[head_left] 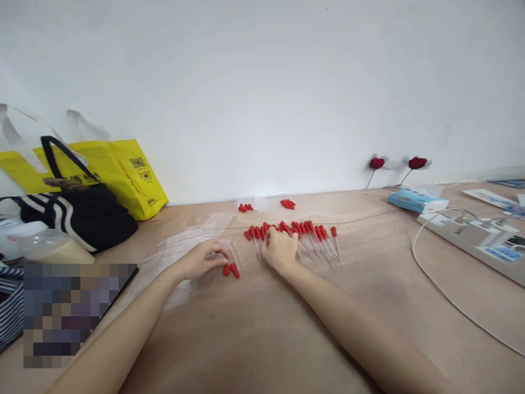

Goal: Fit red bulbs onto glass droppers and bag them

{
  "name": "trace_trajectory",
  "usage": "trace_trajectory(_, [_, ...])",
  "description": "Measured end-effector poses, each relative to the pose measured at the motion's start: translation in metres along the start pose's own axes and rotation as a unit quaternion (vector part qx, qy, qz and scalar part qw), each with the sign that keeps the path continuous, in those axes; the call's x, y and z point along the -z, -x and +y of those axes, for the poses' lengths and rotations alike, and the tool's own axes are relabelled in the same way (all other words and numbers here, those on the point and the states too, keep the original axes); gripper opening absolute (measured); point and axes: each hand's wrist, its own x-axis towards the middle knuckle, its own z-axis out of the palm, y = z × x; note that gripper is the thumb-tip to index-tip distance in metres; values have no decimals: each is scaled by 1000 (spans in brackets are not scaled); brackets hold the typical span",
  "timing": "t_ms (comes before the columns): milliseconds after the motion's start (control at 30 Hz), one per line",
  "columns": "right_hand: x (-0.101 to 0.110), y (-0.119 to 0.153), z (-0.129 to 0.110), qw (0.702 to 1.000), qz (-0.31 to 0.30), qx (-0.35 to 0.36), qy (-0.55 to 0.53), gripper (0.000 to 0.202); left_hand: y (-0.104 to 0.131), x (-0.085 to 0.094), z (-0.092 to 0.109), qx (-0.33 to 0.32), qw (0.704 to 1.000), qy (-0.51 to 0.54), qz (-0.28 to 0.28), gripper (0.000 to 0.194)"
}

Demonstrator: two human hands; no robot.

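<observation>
Nearest of all, the person's left forearm [135, 323] enters from seven o'clock and the right forearm [348, 323] from five, both bare, over a brown-covered table [246, 345]. On a dial centred on the view, the left hand [203, 260] sits towards eight o'clock, half open, its fingers curved and a gap showing beside the thumb. Just beside its fingertips lie two red bulbs [234, 270], with thin clear stems near them; whether the thumb touches a bulb cannot be told. Under and around this hand spread clear plastic bags [197, 232], some marked with a red line.

Towards five o'clock, the right hand [281, 249] is closed down over a row of red-topped droppers [310, 225]; its fingertips are hidden, so whether it grips one cannot be told. The row fans out on both sides of it, bulbs away from the person, stems pointing back. Beyond, just below the dial's centre, more red bulbs lie in two small clusters [289, 204] on clear plastic near the wall [262, 98].

At nine o'clock a yellow bag [123, 175] stands behind a black bag [102, 213]; at three lies a blue tissue pack [414, 201], with a white power strip [492, 251] nearer.
</observation>
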Motion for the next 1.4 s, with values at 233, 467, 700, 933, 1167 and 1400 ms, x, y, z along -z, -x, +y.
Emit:
trace_trajectory(233, [-3, 1, 5, 1000, 6, 29, -2, 15, 0, -4, 11, -44, 994, 82, -50, 19])
trace_trajectory(467, [0, 6, 1, 997, 16, 67, -22, 19, -3, -8, 16, -67, 995, 38, -61, 13])
trace_trajectory(700, [2, 9, -38, 991, -70, 106, -31, 25, -5, -12, 10, -97, 993, 67, -31, 10])
trace_trajectory(933, [-2, 3, -56, 985, -146, 85, 29, 24, 2, 5, 7, 4, 990, 132, -40, 13])
trace_trajectory(1167, [17, 17, -12, 993, -57, 104, 22, 22, -10, -28, 28, 90, 942, 299, 119, 22])
trace_trajectory(1400, [30, 45, 93, 962, 46, 243, -117, 17, -17, -67, 60, 51, 927, 334, 160, 20])
